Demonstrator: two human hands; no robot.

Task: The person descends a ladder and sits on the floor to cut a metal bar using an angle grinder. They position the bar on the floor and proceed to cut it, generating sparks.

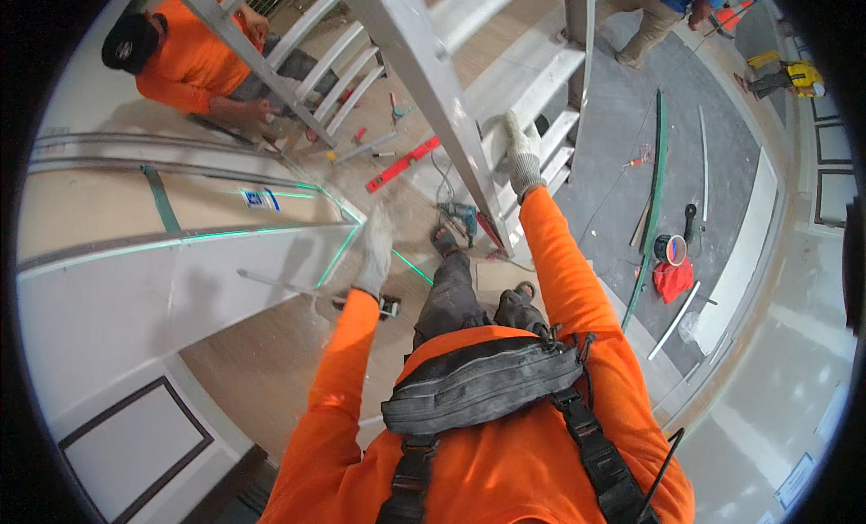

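Right hand (521, 154) clasped on ladder (451, 100) rail, left hand (374, 253) apart.

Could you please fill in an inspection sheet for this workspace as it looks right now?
Surface: pale wood-look floor far below, with a grey floor area to the right.
Job's things: tall silver aluminium stepladder; white wall panel crossed by green laser lines.
Clutter: long red spirit level, teal power drill, roll of tape, red cloth, white trim strips.
Hands: left hand, white-gloved, near the wall; right hand, white-gloved, gripping the stepladder.
Cables: thin cord by the drill.
Surroundings: a person in an orange top crouches at the ladder's foot; others stand farther off.
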